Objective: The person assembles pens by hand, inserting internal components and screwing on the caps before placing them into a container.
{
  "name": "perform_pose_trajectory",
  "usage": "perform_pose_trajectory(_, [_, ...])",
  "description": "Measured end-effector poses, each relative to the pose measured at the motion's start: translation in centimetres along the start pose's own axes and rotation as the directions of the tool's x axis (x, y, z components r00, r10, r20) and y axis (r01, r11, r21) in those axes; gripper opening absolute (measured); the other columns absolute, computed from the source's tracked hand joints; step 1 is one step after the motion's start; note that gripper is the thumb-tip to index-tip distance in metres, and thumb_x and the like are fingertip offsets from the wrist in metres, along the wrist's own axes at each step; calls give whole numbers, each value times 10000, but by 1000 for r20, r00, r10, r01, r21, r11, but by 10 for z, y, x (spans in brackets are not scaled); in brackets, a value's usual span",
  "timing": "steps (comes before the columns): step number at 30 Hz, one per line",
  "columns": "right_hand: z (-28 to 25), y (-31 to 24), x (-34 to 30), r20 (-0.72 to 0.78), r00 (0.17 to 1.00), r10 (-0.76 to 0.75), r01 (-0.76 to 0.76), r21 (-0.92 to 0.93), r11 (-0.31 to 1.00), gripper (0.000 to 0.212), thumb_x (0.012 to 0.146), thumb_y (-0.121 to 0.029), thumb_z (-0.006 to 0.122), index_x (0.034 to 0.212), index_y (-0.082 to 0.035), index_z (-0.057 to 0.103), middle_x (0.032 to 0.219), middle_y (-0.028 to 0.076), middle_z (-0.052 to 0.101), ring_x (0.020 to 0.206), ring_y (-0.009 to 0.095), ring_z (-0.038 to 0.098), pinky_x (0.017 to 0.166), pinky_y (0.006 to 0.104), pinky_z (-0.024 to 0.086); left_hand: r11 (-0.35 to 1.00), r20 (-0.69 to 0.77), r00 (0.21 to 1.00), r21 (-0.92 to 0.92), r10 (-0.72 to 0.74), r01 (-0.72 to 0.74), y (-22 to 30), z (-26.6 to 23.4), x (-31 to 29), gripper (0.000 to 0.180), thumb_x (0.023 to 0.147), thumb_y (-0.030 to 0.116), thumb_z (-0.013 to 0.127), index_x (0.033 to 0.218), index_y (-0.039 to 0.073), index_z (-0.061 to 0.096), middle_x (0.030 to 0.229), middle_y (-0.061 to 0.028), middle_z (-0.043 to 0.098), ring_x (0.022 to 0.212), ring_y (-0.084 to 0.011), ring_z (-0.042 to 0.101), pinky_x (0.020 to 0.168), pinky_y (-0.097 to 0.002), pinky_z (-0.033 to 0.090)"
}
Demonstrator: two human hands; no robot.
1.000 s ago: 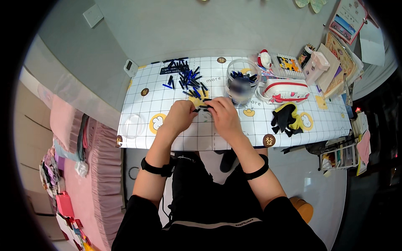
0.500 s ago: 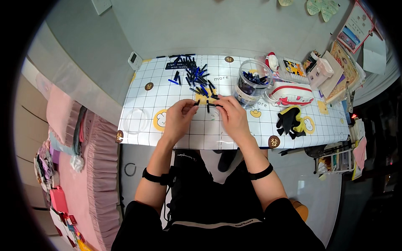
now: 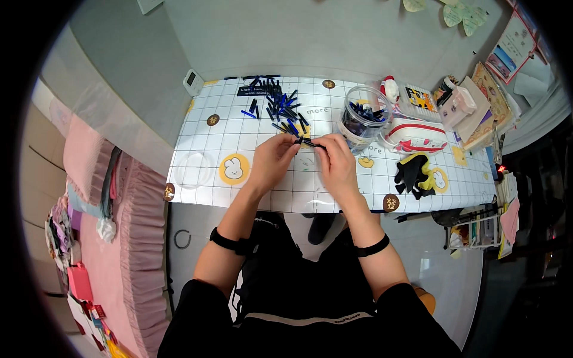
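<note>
My left hand (image 3: 273,161) pinches a small black piece, probably an ink cartridge, at its fingertips. Facing it, my right hand (image 3: 338,166) has its thumb and fingers closed on a dark ink cartridge (image 3: 311,143) that points toward the left fingertips. The two pieces meet or nearly meet; which, I cannot tell. Just beyond the fingers lies a loose pile of blue and black ink cartridges (image 3: 280,107). A clear round jar (image 3: 357,130), lidless and holding many more of them, stands beyond my right hand.
A clear round lid (image 3: 193,170) lies at the left of the white gridded table (image 3: 239,200). To the right are a white and red pencil case (image 3: 416,136) and a black and yellow cloth item (image 3: 413,173). A small white digital clock (image 3: 192,82) stands at the far left corner.
My left hand has moved right and slightly away from me, bringing its fingertips close to those of my right hand. The right hand has shifted only a little.
</note>
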State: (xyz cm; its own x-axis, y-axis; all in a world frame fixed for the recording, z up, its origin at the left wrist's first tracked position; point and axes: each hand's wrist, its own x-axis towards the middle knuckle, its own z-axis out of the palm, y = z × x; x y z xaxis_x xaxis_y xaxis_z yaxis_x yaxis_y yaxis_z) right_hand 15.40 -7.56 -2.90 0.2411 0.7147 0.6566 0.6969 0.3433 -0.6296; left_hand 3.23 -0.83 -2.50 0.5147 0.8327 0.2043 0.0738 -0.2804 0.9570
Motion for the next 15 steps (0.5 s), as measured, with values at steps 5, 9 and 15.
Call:
perform_pose_trajectory(5, [0,1,2,-29,999,-23,24,50,998,120,700,25,503,813,-12,516,768,104,490,666,245,510,566,282,411,999,-62,997,17,-49,50,2,-3,-10,131,758,68,527,851,-24,518,749,-7,545,673,-49,487,619,-160,383])
perform_pose_trajectory(9, [-3,-2,3,-35,999,-28,32,118,993,123,688,22,525,807,-8,537,770,90,516,678,199,520,603,242,411,999,-53,998,-21,29,-30,0,-2,-14,138,739,53,549,850,-24,520,753,-4,541,670,-51,481,629,-165,388])
perform_pose_trajectory(15, [-3,-1,2,16,1000,3,-7,208,978,148,654,24,564,798,-5,540,772,87,537,658,194,535,587,246,423,982,-7,983,-60,182,-182,-3,3,-11,133,728,20,551,851,-23,520,796,-23,543,698,-76,505,636,-181,404])
